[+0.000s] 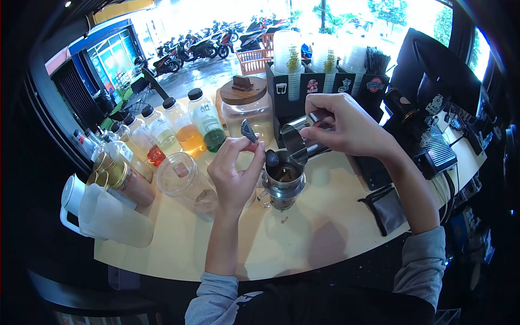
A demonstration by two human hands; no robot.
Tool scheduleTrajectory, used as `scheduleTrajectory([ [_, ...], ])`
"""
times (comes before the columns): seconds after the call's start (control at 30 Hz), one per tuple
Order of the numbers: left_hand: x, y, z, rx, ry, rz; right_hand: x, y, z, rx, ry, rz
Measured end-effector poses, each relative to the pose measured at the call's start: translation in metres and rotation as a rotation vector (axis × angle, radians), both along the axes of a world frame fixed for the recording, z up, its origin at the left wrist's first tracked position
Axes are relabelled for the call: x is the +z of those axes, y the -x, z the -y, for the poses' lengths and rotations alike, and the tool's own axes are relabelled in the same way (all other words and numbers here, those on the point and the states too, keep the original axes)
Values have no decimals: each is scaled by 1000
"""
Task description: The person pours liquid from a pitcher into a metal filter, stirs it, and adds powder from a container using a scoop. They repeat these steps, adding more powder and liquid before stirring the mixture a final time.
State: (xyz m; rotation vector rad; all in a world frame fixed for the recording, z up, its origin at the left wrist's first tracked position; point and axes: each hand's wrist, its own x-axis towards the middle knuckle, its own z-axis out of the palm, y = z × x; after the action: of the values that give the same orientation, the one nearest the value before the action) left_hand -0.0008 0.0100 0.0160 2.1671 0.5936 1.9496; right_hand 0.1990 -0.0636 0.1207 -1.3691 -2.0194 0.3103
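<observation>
My left hand (236,169) pinches a dark spoon (272,157); its patterned handle end sticks up above my fingers and its bowl hangs by the rim of a metal coffee dripper (291,187). Dark brown contents show inside the dripper, which sits on a small glass mug (264,200) with a handle. Above it, my right hand (340,125) grips a shiny steel cup (293,142) by its handle. The cup is tipped toward the dripper, its rim close over the dripper's back edge. Both hands are closed.
Left of the dripper stands a clear plastic jar (181,176), with pale pitchers (111,216) farther left. Behind are bottles of coloured liquid (189,132), a wood-lidded glass jar (244,108) and a black cup holder (298,86). A dark cloth (385,210) lies at right.
</observation>
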Motion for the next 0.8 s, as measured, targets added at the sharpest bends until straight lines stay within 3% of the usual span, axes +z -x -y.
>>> scheduleTrajectory([
  [0.7,-1,-2,2,-7,-22,-37,3,11,-7,13,-105,111],
  [0.8,-1,-2,2,-7,-19,-35,8,13,-2,-35,9,128],
])
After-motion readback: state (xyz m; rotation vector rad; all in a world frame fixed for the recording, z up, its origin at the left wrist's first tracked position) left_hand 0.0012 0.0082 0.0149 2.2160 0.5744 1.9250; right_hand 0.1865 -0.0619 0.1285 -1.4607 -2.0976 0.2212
